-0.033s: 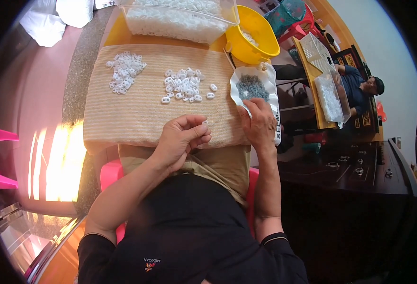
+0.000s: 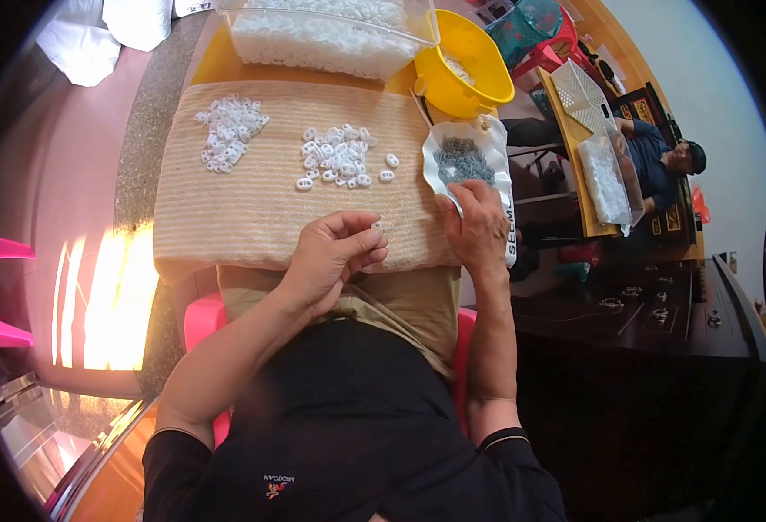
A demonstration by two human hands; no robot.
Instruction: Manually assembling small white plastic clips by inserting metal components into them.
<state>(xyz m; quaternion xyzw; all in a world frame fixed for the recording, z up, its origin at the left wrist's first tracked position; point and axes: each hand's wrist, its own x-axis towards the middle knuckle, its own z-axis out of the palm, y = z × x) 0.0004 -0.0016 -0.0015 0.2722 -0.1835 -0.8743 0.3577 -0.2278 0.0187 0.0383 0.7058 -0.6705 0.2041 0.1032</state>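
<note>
Striped cloth (image 2: 252,217) over the lap is soft and will drag if pushed; beyond the fingertips lie two loose heaps of white plastic pieces (image 2: 339,157), light, rigid, easily scattered. Left hand (image 2: 331,257) has its fingers pinched nearly closed on one small white piece (image 2: 377,228), best held by its edges. Right hand (image 2: 478,226) rests fingers-down at the white bag of small dark metal parts (image 2: 463,159); grip hidden, can't tell.
</note>
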